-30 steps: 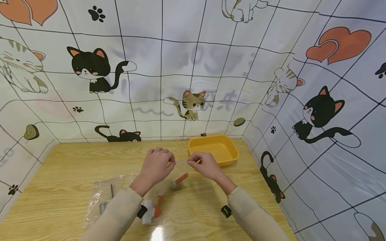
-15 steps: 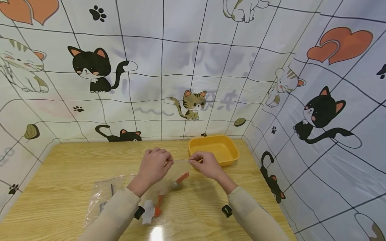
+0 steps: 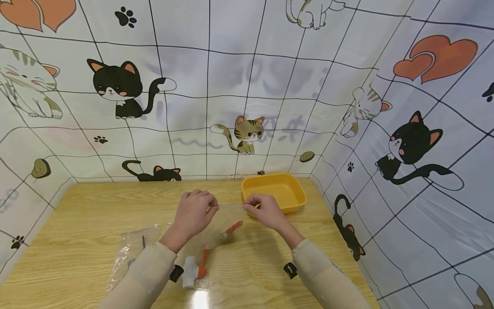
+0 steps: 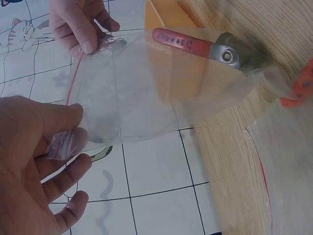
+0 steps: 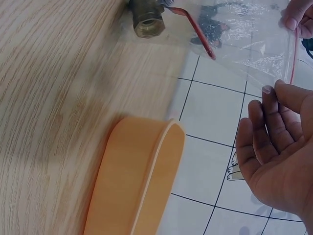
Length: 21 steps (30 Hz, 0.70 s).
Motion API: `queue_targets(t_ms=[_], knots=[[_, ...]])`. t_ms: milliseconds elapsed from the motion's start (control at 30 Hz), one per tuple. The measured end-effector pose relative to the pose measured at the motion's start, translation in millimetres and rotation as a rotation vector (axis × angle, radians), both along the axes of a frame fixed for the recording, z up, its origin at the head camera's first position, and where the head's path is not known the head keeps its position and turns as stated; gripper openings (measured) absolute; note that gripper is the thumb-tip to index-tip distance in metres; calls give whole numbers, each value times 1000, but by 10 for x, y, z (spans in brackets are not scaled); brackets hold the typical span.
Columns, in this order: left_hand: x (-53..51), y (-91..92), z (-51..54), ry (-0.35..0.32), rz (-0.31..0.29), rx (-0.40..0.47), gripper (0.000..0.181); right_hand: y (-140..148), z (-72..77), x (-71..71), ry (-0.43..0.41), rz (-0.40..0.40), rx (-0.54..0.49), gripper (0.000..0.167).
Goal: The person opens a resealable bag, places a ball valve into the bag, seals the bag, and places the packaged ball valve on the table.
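Note:
A clear zip-lock bag point(image 4: 137, 93) with a red seal line hangs between both hands. My left hand point(image 3: 194, 212) pinches one top corner between thumb and forefinger. The opposite corner is pinched by my right hand point(image 3: 266, 210), its other fingers loosely bent in the right wrist view. Down at the bag's lower end is a metal ball valve point(image 5: 148, 22) with a red lever handle point(image 4: 183, 44); it appears to lie inside the bag, near the tabletop. The seal edge is stretched straight between the hands. Whether the seal is closed all along cannot be told.
A yellow plastic tray point(image 3: 285, 206) stands at the back right of the wooden table point(image 3: 96, 201). A white valve with an orange handle point(image 3: 190, 272) lies nearer, by the left forearm. Another clear bag point(image 3: 119, 253) with a thin dark rod lies left, partly behind the sleeve.
My left hand has shifted slightly left, away from the right hand, so more of the bag's top edge shows between them. The right hand has barely moved.

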<state>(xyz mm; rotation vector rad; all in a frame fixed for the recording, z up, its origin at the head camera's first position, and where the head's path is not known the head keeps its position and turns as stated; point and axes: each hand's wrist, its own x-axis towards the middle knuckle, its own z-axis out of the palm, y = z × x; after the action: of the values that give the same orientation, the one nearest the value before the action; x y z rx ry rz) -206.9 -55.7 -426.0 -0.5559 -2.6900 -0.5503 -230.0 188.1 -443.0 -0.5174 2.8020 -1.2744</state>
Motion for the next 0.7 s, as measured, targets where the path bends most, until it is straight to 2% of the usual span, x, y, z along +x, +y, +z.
queue_targets(t_ms=[267, 500, 700], knots=[[26, -94, 18, -53, 34, 51, 8, 42, 2, 13, -10, -40, -3, 7], [45, -101, 19, -41, 22, 57, 10, 53, -7, 1, -11, -35, 0, 8], [60, -99, -31, -86, -4, 49, 12, 73, -40, -10, -7, -52, 4, 5]])
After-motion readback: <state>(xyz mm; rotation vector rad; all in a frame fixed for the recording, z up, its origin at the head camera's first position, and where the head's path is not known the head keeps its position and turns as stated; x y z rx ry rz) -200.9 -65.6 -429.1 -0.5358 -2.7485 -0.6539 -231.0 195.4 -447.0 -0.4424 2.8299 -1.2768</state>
